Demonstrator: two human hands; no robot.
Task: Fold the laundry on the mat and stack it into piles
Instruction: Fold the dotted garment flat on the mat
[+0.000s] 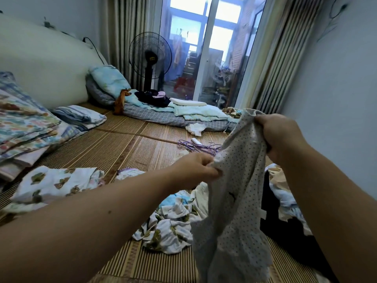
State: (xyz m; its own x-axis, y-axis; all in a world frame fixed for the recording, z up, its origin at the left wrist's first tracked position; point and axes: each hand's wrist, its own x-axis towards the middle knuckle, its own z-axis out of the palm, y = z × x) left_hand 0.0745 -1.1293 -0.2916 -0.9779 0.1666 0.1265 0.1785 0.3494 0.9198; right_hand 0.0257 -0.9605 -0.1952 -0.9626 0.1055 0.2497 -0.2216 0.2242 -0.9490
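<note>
Bamboo-strip mat (pixel 122 139) spreads under everything in this bedroom, running back to a glass door (pixel 204 48) hung with striped curtains, where a black standing fan (pixel 150 58) stands.

Both hands are raised above the mat and share one piece of laundry, a pale dotted garment (pixel 234 201). The right hand (pixel 273 133) is the higher and farther one. Its fingers are curled tight around the bunched top edge of the garment. The left hand (pixel 193 168) sits lower and toward the middle, pinching a fold at the garment's side between thumb and curled fingers. From these two grips the cloth hangs slack toward the bottom of the view, ending in a frilled hem. Whether the hem touches the mat cannot be told.

Just left of the hanging cloth, below the left hand, a crumpled pile of clothes (pixel 173 221) in white print and blue lies on the mat. To the right of the garment lies a dark garment (pixel 273 211) with pale pieces on top.

Beyond the left forearm, a folded bear-print cloth (pixel 55 182) lies flat. Farther left is a stack of folded bedding (pixel 24 123). Past the hands lie a tangle of purple hangers (pixel 195 148), a small white cloth (pixel 195 128) and a grey checked quilt (pixel 173 117) with pillows at its head.
</note>
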